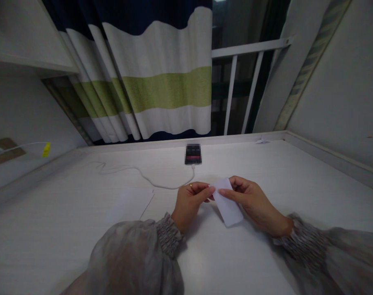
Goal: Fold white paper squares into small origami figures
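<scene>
A small folded white paper [227, 203] is held just above the white desk [297, 180], near its middle. My left hand [191, 201] pinches the paper's upper left corner with fingertips pressed together; a ring shows on one finger. My right hand [254, 203] grips the paper from the right side, index finger laid across its top face and thumb behind. Both wrists wear grey gathered sleeves.
A flat white sheet [131, 203] lies on the desk left of my hands. A phone [193, 154] on a white cable [137, 172] rests by the far edge. A small folded white paper shape [262, 140] sits at the back right. Striped curtain [161, 82] and railing [250, 73] stand behind.
</scene>
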### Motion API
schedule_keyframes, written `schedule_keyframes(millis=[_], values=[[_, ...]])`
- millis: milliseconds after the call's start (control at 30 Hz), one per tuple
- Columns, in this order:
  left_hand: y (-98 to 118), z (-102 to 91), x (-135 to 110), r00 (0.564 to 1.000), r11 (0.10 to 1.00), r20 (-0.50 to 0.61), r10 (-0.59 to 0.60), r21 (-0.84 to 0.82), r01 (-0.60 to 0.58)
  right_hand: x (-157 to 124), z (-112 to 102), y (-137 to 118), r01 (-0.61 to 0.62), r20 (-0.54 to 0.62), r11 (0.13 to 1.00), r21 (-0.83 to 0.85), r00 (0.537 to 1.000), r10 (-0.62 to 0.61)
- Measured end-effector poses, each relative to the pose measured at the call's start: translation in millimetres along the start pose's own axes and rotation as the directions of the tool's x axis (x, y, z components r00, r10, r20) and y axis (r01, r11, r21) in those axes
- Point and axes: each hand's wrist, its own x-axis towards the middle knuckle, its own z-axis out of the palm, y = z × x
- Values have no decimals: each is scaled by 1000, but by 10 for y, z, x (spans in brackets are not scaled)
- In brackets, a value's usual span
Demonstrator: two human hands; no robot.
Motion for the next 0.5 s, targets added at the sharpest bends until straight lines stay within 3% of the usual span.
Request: schedule_keyframes(millis=[167, 500], values=[[-23, -10, 18, 999, 999, -27, -25, -33, 24, -1, -15, -7, 1, 23, 1000, 24, 1000, -2], [-18, -10, 3, 999, 999, 14, -32, 15, 32, 13, -23, -10, 59, -63, 997, -47, 996, -62]])
